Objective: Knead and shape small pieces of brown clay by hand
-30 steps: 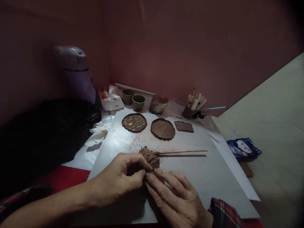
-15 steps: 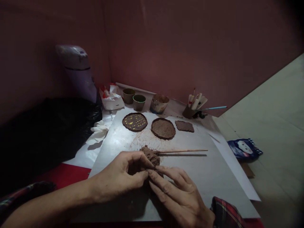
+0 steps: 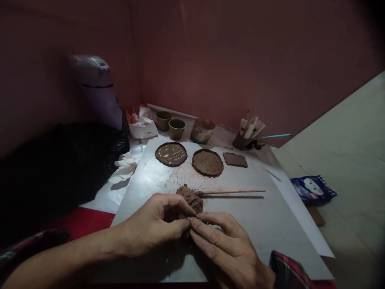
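My left hand (image 3: 164, 216) is closed, thumb and index finger pinched together at the front of the board. The fingertips of my right hand (image 3: 224, 243) press against that pinch from the right. Whatever lies between them is too small or hidden to make out. Just beyond my fingers a rough lump of brown clay (image 3: 190, 198) rests on the grey board (image 3: 270, 224). A thin wooden stick (image 3: 234, 192) reaches rightward from the lump. Farther back lie a round clay plate with yellow dots (image 3: 171, 154), a plain round clay plate (image 3: 207, 163) and a small rectangular clay slab (image 3: 235, 159).
Two cups (image 3: 177, 129) and a stained bowl (image 3: 202, 131) stand behind the board. A holder of brushes and sticks (image 3: 245, 138) is at the back right. Crumpled tissue (image 3: 124, 166) and a black plastic bag (image 3: 66, 164) lie left. A blue packet (image 3: 313, 188) is at the right.
The view has shifted very slightly. Both hands stay pinched together, with the right hand's fingers moved a little.
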Motion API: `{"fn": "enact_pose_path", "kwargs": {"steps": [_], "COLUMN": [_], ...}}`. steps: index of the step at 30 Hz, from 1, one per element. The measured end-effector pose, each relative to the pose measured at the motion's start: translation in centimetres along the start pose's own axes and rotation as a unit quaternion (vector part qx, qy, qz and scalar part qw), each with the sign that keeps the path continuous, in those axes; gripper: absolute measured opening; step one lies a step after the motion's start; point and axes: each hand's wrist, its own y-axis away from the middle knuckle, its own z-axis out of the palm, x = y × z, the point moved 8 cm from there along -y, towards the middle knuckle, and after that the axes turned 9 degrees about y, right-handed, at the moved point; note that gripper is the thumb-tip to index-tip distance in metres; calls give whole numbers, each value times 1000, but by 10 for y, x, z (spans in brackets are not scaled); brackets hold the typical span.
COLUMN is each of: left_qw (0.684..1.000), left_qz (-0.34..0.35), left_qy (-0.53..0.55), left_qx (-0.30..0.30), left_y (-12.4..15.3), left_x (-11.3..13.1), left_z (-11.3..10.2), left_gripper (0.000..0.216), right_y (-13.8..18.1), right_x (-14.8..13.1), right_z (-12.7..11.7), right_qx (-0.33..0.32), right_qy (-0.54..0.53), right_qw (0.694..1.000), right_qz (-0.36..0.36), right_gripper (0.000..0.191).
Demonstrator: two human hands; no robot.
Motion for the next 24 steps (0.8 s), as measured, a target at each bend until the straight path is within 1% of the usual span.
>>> {"fn": "enact_pose_path", "kwargs": {"steps": [2,6,10,11,14,17,20,24], "left_qw": [1000,1000,999,999,1000,999,996,996], "left_qz": [-2,3,-34,-32,3,-12,-32,-61], "left_qy": [-6,-8,17,21,16,46,82,72], "left_qx": [-2,17,0,-1,4,-3,-7,-10], "left_y": [-1,-2,-2,-2,-2,-2,-3,-4], "left_x": [0,1,-6,-5,2,0,-2,-5], "left_z": [0,-4,-3,-3,-3,0,1,0], "left_gripper": [18,12,16,17,14,11,10,9], "right_y": [1,-2,-5,-6,-5,-4,-3,-1], "right_x": [0,-1,1,2,3,0,-5,-10], "right_z": [2,-1,-6,-6,-6,-6,-6,-5], "right_qx": [-4,10,18,18,19,15,13,4], "right_qy": [-8,-33,-46,-46,-37,-11,51,139], "right_qw": [1000,999,999,999,999,999,996,985], "right_qz": [5,-10,-6,0,-3,-28,-65,-101], "right_gripper": [33,34,33,33,34,35,35,32]}}
